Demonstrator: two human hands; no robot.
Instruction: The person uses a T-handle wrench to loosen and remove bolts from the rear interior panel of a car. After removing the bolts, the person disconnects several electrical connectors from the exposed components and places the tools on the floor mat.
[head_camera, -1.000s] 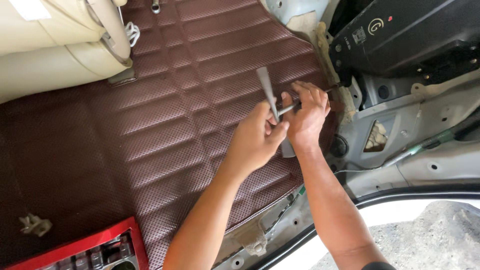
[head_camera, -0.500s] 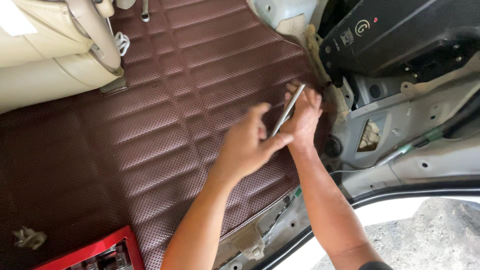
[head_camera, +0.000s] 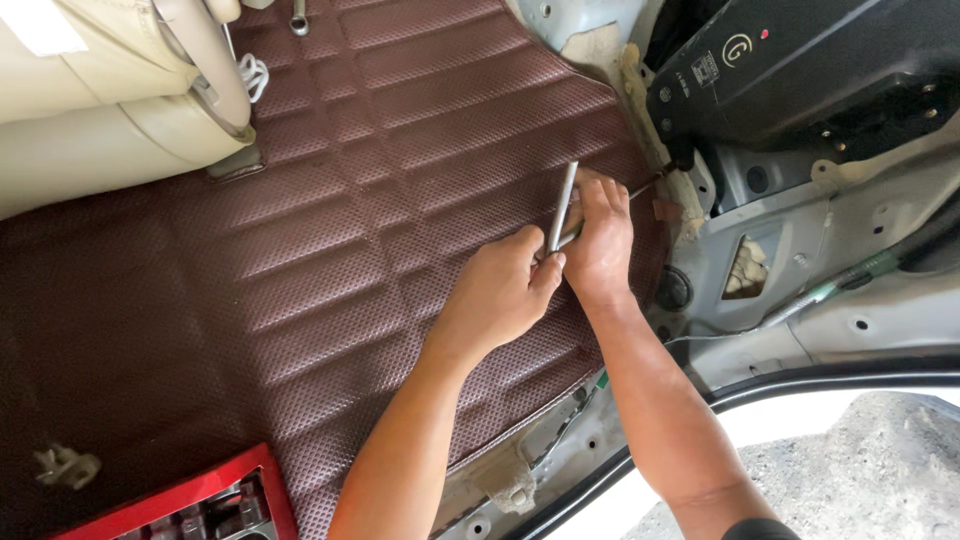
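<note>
Hands meet at the right side of a quilted brown floor mat, its leather-like surface dimpled and stitched into raised ribs. The left hand is curled shut, thumb and fingers pinching the lower end of a slim, round metal bar that stands nearly upright in view, bright and smooth. The right hand sits just right of it, fingers folded down over a second thin metal rod that runs off to the far right toward the mat's edge; both hands touch one another around the tool.

Right of the hands, bare grey-white sheet metal of the car body shows, with holes, a black round plug and a thin green-tipped cable. Above it, a black moulded plastic housing with hard angled faces. Far left, a cream seat, smooth and padded, overhangs the mat. Near left corner, a red tool case with dark sockets in rows, and a small pale metal clip lying on the mat. Near right, rough grey ground beyond the door sill.
</note>
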